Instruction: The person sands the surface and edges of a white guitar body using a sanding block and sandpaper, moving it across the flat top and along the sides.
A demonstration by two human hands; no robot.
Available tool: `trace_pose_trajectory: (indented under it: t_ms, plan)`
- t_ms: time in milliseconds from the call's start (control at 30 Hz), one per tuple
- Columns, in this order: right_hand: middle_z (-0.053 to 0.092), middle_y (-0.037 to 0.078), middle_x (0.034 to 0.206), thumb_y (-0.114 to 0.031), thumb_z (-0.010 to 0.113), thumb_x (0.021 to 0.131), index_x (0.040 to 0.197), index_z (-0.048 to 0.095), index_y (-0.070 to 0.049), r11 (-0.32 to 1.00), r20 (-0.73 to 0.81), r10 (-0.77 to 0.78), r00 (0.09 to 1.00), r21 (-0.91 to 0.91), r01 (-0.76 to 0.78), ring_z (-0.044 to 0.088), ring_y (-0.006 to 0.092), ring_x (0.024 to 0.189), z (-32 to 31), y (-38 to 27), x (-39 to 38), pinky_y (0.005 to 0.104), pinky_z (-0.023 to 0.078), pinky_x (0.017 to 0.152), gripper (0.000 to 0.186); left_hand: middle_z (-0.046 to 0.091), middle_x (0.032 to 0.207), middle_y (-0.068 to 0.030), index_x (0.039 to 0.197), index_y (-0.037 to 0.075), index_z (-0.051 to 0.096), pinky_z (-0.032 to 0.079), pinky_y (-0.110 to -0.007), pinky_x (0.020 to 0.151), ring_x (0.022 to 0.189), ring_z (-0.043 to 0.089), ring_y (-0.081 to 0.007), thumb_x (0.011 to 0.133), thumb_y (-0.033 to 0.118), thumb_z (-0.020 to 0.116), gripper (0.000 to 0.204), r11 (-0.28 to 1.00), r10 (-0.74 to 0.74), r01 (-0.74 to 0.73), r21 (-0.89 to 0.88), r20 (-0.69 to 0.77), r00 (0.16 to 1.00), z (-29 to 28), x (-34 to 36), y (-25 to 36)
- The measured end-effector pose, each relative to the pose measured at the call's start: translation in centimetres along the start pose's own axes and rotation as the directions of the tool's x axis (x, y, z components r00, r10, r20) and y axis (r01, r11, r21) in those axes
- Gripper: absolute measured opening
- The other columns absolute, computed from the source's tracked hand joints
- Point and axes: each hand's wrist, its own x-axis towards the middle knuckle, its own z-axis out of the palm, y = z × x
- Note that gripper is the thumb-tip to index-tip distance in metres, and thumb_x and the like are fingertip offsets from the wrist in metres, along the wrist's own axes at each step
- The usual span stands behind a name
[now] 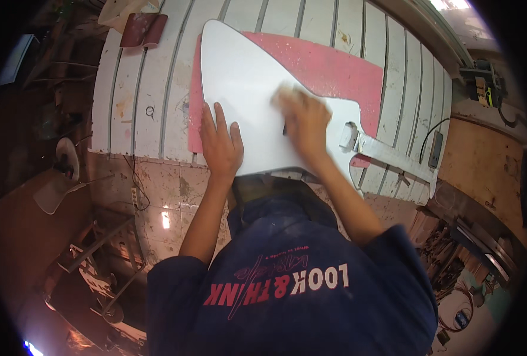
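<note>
White electric guitar (239, 77) lies face-up, upper center of frame, on a pink mat (358, 77) over the slatted table (281, 16). Long axis runs upper left to lower right: pointed wing at upper left, neck (394, 157) toward the right edge. My left hand (222, 145) is flat on the body's left edge, fingers loosely spread, gripping nothing. My right hand (308, 121) is mid-body, fingers curled over a blurred tan pad (283, 99); can't tell if it's a block or folded sheet. Key relation: right hand is nearer the neck; the wing's bare white surface lies up-left of the pad, with my left hand below the wing tip.
</note>
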Motion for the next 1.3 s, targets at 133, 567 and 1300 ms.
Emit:
trace_pose_trajectory:
  t_ms: [133,567,1300]
  plan:
    - [0.064,0.007,0.139,-0.011,0.075,0.086,0.127,0.076,-0.03,0.993,0.095,-0.085,0.992,0.089,0.077,0.058,0.0321,0.121,-0.4,-1.2,-5.8,0.0513,0.039,0.102,0.045,0.032,0.165,-0.0325,0.162,0.001,0.037,0.036,-0.06,0.118,0.148,0.04,-0.0508,0.104,0.023,0.058,0.065,0.999,-0.014,0.013,-0.032,-0.02,1.0,-0.2,0.1,0.0]
    - [0.064,0.008,0.136,-0.015,0.076,0.087,0.13,0.075,-0.028,0.977,0.125,-0.21,0.97,0.061,0.204,0.057,0.0339,0.123,1.0,-1.6,-0.9,0.0522,0.039,0.102,0.045,0.029,0.167,-0.0308,0.163,0.003,0.036,0.039,-0.054,0.118,0.147,0.042,-0.0492,0.108,0.025,0.054,0.062,0.998,-0.037,0.037,-0.057,-0.003,0.999,-0.6,0.1,0.0]
    - [0.062,0.01,0.14,-0.009,0.074,0.083,0.133,0.073,-0.029,0.952,0.18,-0.295,0.938,0.141,0.272,0.057,0.0355,0.125,2.0,-3.6,-3.8,0.0546,0.038,0.105,0.054,0.065,0.134,-0.0282,0.141,-0.007,0.059,0.046,-0.048,0.109,0.125,0.061,-0.0421,0.106,0.015,0.058,0.041,0.815,-0.342,0.267,-0.514,-0.056,0.938,-0.3,0.0,-3.0]
